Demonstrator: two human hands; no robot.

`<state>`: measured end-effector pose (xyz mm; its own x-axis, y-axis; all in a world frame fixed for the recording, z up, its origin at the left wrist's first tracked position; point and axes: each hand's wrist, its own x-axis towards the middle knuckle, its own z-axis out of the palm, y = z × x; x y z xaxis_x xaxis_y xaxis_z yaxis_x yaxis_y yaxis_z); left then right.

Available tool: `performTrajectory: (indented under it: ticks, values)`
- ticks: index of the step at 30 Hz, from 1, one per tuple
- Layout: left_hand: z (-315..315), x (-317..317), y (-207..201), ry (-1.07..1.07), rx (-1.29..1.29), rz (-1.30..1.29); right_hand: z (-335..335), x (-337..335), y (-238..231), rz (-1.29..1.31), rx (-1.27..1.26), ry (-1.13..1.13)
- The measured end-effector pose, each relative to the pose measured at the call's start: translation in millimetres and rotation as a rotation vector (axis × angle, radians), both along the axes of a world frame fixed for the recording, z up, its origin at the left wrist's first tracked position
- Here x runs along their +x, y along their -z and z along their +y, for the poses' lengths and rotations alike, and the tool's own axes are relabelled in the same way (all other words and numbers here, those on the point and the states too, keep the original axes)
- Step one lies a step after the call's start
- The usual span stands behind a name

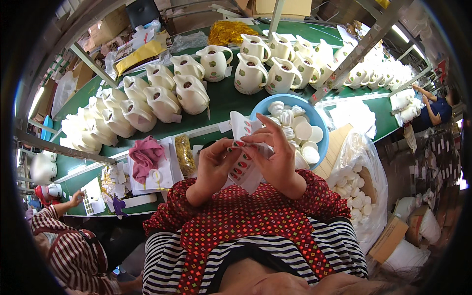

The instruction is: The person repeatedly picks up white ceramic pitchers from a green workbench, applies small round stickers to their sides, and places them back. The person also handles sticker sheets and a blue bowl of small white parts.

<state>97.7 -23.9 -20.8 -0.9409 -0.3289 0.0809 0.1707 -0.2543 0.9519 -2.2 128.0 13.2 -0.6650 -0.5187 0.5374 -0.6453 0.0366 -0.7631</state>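
Observation:
Between my two hands is a white sticker sheet [247, 173] printed with small red and green shapes, held up in front of my chest. My left hand [215, 164] pinches it from the left, thumb and forefinger at its middle. From the right, my right hand [279, 160] pinches the same spot, its other fingers raised. A small red and green sticker shows at the fingertips; whether it is off the sheet I cannot tell. Just beyond my right hand stands a light-blue basin [322, 114] heaped with round white lids [303, 130].
Rows of cream jugs [191, 93] stand on the green bench [220, 100]. A pink cloth [147, 158] lies on papers at left, beside a pack of gold ties [185, 155]. A plastic bag of white lids [364, 196] is at right. Co-workers are at lower left [73, 246] and far right [436, 110].

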Motion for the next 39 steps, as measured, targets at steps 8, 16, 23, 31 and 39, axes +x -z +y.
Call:
performTrajectory:
  ticks: [8,16,23,31,39]
  values:
    - [1.1,8.7,-4.8,-0.19,-0.108,0.031,-24.4,11.0,6.4,0.205,-0.107,0.092]
    - [-11.8,5.4,18.2,-0.398,-0.592,0.072,-26.8,25.6,6.4,0.11,-0.113,0.067]
    - [-3.5,-7.0,-3.1,-0.224,-0.143,-0.002,-24.1,17.8,4.7,0.023,-0.301,-0.003]
    - [11.1,-22.2,-8.5,-0.036,0.123,0.008,-4.5,-13.5,15.1,0.376,-0.137,0.047]
    - [22.9,-39.0,5.6,-0.094,0.185,0.032,2.2,-19.5,19.8,-0.003,-0.166,0.076]
